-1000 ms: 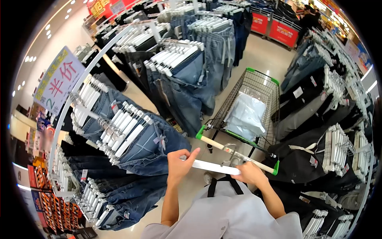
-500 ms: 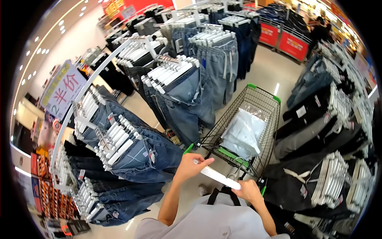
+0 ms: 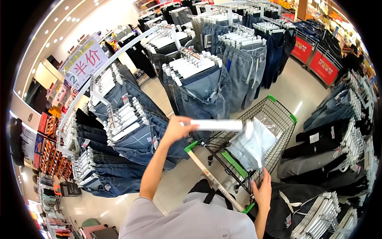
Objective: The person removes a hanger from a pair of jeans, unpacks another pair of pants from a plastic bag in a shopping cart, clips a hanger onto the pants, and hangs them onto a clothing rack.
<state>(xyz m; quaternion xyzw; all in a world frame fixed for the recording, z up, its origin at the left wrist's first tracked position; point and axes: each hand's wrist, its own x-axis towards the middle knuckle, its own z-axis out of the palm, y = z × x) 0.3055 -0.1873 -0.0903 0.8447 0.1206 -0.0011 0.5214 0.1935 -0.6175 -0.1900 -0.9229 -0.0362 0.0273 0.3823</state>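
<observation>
My left hand [image 3: 179, 129] is raised near the hanging jeans, its fingers closed on one end of a white hanger [image 3: 217, 125]. The hanger points right, over the near part of the shopping cart [image 3: 287, 137]. At the cart's near right side, my right hand [image 3: 262, 190] has its fingers apart and is off the hanger, close to the clear-wrapped light blue garments [image 3: 254, 141] in the basket. Below the hands runs the cart's cream handle [image 3: 213, 179] with green ends.
Racks of jeans [image 3: 199, 89] stand ahead and at the left [image 3: 135, 135]. Dark trousers [image 3: 322, 135] hang close on the right. A sign [image 3: 84, 61] tops the left rack. Red-fronted bins [image 3: 323, 67] and a person in dark clothes [image 3: 351, 61] are at the back right.
My right hand has let go of the hanger and moved down and right with its fingers opened. My left hand has lifted the hanger up. The view has turned, showing more floor.
</observation>
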